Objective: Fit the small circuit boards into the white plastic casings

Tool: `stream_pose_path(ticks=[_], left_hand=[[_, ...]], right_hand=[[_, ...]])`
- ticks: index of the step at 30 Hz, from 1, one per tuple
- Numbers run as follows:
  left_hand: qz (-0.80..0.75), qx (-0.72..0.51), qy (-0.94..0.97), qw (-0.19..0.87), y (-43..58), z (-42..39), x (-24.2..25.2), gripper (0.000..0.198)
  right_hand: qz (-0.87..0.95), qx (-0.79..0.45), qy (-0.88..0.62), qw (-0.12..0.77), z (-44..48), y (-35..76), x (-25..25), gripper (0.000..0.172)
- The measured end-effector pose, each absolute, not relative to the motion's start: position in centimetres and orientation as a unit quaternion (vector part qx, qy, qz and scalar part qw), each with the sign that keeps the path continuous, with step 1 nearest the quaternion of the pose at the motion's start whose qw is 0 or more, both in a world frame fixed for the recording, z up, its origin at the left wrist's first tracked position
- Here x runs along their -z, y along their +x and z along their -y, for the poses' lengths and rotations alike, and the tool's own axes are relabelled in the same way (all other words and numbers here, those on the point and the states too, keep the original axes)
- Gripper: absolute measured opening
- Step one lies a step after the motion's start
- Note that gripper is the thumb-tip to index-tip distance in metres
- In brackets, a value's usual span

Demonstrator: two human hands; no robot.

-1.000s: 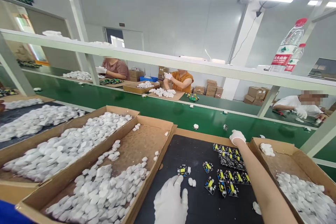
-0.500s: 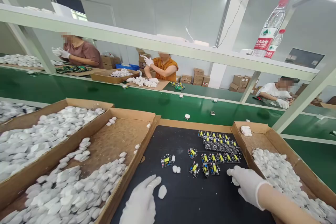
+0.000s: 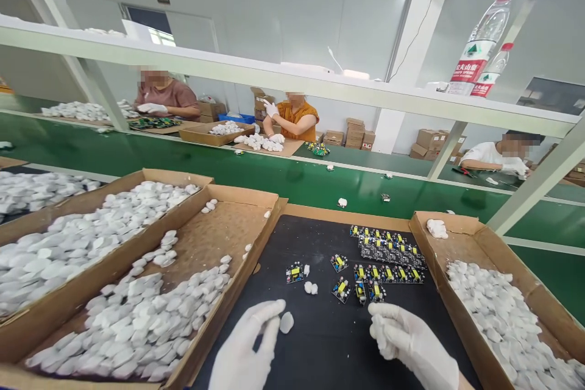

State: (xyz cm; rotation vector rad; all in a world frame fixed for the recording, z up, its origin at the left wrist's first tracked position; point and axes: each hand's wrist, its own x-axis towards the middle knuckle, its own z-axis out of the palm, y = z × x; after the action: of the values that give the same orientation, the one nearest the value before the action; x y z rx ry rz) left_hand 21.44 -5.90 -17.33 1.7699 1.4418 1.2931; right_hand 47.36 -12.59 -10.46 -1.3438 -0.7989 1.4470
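Lying just beside left hand (image 3: 241,346): loose white piece (image 3: 287,322).

Wide bare lane on black mat (image 3: 329,341) between left hand (image 3: 247,344) and right hand (image 3: 406,336). 1 white pad (image 3: 286,322) just beside left fingertips. Ahead-left, 1 lone board (image 3: 295,273); ahead-right, clustered circuit boards (image 3: 390,274) blocking. Slim gap between, opening onto bare mat beyond. Left tray wall (image 3: 256,245), right tray wall (image 3: 461,323) hemming sides. Farther out, shelf beam (image 3: 329,82) crossing above belt (image 3: 292,180).
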Motion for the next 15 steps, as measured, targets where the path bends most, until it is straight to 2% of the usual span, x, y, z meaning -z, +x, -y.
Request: stream_pose_path(ticks=[3, 6, 10, 15], left_hand=[[-0.45, -0.457, 0.636, 0.429, 24.0, 7.8, 16.5, 0.026], [-0.387, -0.442, 0.605, 0.538, 26.5, 9.3, 15.9, 0.034], [-0.331, -0.472, 0.574, 0.581, 28.0, 10.0, 15.2, 0.027], [-0.359, -0.481, 0.52, 0.608, 28.0, 10.1, 15.4, 0.025]], right_hand=[[0.379, -0.607, -0.518, 0.469, 12.7, 45.2, 10.8, 0.041], [0.427, -0.601, -0.521, 0.43, 12.7, 43.5, 11.3, 0.038], [0.464, -0.549, -0.54, 0.439, 13.0, 42.4, 12.6, 0.038], [0.518, -0.455, -0.558, 0.462, 13.8, 41.7, 13.8, 0.019]])
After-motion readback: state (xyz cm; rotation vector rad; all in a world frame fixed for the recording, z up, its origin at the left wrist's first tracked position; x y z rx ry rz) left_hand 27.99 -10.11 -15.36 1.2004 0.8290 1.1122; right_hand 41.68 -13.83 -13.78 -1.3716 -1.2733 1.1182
